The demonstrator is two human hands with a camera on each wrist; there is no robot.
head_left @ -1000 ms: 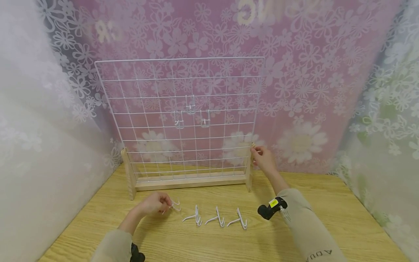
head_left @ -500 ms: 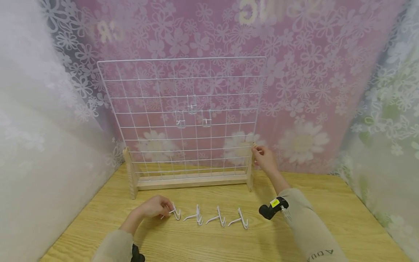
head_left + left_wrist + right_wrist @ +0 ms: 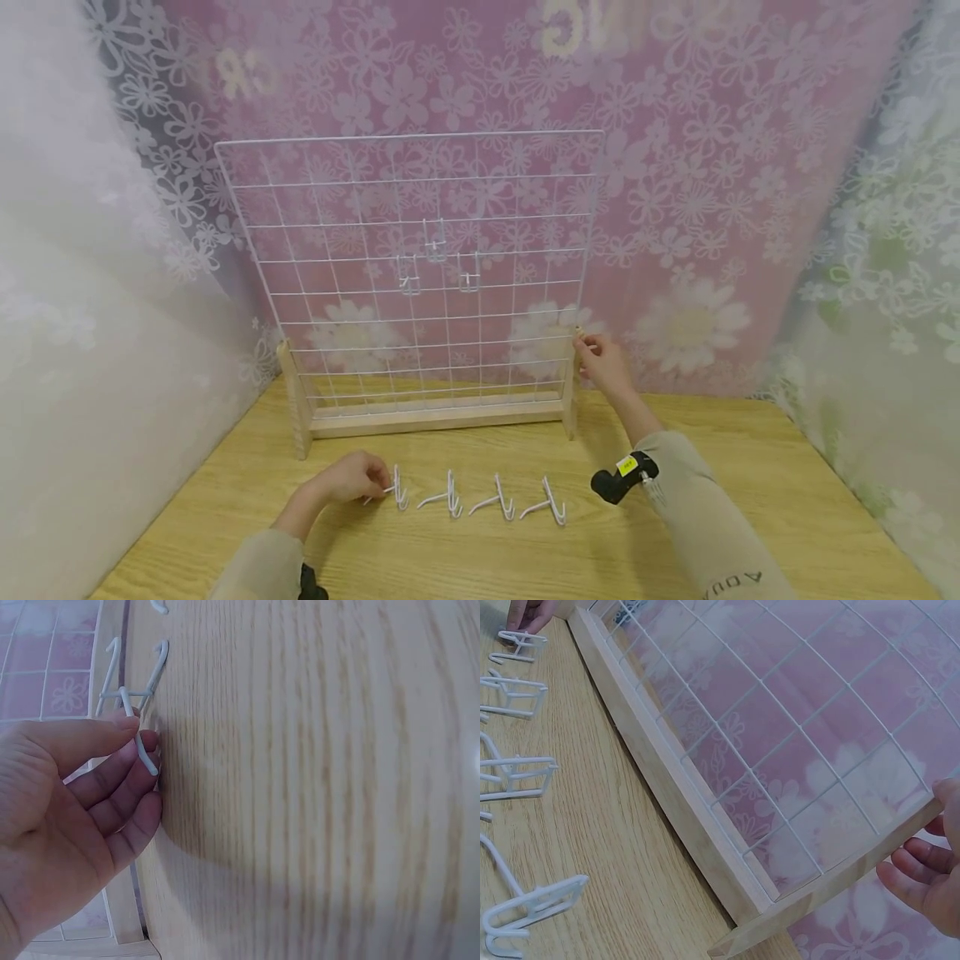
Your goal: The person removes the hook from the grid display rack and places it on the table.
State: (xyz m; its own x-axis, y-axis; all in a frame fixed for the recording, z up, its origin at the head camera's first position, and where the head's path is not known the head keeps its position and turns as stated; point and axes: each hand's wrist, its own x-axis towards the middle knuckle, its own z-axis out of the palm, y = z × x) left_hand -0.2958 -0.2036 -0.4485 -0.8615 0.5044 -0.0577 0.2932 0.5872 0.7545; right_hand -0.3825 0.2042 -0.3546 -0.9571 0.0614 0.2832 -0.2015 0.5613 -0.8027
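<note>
Thumb and fingers of my left hand (image 3: 352,477) pinch the prong of a white wire hook (image 3: 145,755), at the left end of a row on the table. Its double-wire back points away from the hand. To its right lie three similar hooks: one beside it (image 3: 452,496), a middle one (image 3: 504,500) and one at the far end (image 3: 556,502). My right hand (image 3: 606,365) holds the top of the right wooden upright (image 3: 840,889) of a stand. A white wire grid (image 3: 412,137) stands upright in that stand, with three hooks hung near its middle.
The stand's wooden crossbar (image 3: 442,421) runs along the table behind the row of hooks. A left wooden upright (image 3: 297,408) supports the grid's other side. Flowered pink cloth (image 3: 697,250) hangs behind, and pale cloths flank the wood-grain table (image 3: 465,558).
My left hand has turned the pinched hook from a tilted, raised pose to one lined up with the other hooks. My right hand stays at the upright.
</note>
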